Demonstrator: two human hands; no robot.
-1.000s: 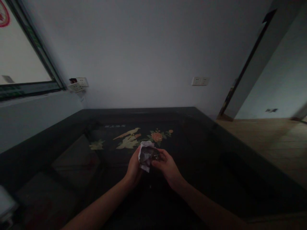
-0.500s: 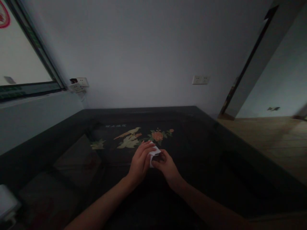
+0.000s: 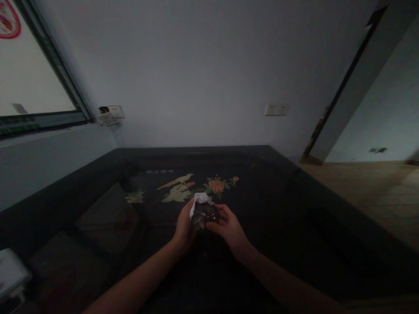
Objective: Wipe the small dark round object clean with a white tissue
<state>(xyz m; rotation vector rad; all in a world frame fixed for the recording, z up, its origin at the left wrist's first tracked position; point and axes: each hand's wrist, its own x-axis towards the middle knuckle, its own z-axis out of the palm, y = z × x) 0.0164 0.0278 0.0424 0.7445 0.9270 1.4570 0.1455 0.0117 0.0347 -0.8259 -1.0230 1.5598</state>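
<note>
Paper [image 3: 201,198], white, lower centre of frame: held in my left hand [image 3: 184,226], now drawn back, re-exposing the glossy dark object [image 3: 207,213] my right hand [image 3: 231,229] grips.

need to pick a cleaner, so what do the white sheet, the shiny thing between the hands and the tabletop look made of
White sheet: matte, creased; perhaps tissue or thin cloth.
Shiny thing: glossy, with bright glints; perhaps glass or clear plastic.
Tabletop: dark and glossy, with faint reflections; possibly glass or lacquered wood.
</note>
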